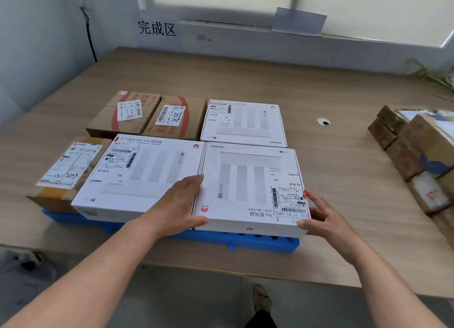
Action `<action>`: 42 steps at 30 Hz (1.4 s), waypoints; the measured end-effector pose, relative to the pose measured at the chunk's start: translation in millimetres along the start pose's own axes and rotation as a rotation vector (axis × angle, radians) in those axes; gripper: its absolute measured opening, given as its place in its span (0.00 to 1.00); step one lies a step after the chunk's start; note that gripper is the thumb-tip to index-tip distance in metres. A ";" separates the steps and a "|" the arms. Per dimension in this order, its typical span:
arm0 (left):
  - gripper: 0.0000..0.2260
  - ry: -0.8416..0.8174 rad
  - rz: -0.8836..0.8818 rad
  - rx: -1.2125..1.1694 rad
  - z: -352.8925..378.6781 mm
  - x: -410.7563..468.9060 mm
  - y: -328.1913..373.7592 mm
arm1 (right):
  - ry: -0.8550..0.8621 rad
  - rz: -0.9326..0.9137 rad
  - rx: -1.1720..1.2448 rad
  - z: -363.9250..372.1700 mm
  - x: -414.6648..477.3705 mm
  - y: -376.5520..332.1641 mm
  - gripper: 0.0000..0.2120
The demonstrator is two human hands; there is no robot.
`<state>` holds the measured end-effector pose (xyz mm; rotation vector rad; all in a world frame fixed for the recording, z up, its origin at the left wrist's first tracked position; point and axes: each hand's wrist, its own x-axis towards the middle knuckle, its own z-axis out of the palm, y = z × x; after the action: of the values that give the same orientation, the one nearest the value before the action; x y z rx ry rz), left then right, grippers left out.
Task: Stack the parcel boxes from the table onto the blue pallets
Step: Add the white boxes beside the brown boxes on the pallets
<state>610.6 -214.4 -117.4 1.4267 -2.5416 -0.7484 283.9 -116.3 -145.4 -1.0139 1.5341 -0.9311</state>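
Blue pallet (258, 244) holds six so far; white box (248, 185) sits front right, left hand (179, 205) flat on its edge, right hand (324, 217) clasping its corner. Brown pile (417, 151) on the table (331, 170) not stacked yet
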 end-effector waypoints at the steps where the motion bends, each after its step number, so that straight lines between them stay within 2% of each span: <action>1: 0.39 -0.010 -0.003 0.003 -0.2 0.1 -1.1 | -0.001 0.006 0.005 0.6 1.3 -1.2 0.46; 3: 0.36 -0.025 0.004 0.013 -0.3 0.4 -2.7 | -0.005 0.015 0.015 1.2 1.6 -3.8 0.44; 7: 0.35 -0.030 0.019 0.030 0.4 0.8 -3.8 | 0.000 0.020 0.024 2.6 -1.2 -3.3 0.42; 13: 0.34 -0.048 0.020 0.057 -2.5 0.5 -6.4 | 0.011 0.030 0.049 7.3 -6.3 4.8 0.48; 19: 0.33 -0.048 0.024 0.082 -3.3 0.1 -6.6 | 0.002 0.054 0.069 10.6 -5.9 4.5 0.38; 25: 0.34 -0.084 0.025 0.097 -9.0 2.8 -5.8 | 0.025 0.096 0.010 7.0 -4.5 -4.6 0.38; 28: 0.34 -0.052 0.007 0.037 -15.7 10.2 -3.4 | 0.138 0.079 -0.047 1.1 10.5 -15.2 0.33; 32: 0.30 0.105 -0.020 0.047 -23.3 35.6 3.1 | 0.311 -0.014 -0.195 -4.8 51.5 -38.9 0.24; 37: 0.27 0.220 -0.109 0.094 -33.3 85.6 -1.0 | 0.400 -0.075 -0.353 -5.0 107.6 -76.3 0.23; 42: 0.28 0.194 -0.248 0.146 -39.6 134.1 -17.7 | 0.420 -0.025 -0.477 -1.0 157.9 -98.4 0.24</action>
<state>565.0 -347.4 -108.1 1.7890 -2.3407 -0.4350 278.5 -298.0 -105.9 -1.2209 2.1695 -0.8474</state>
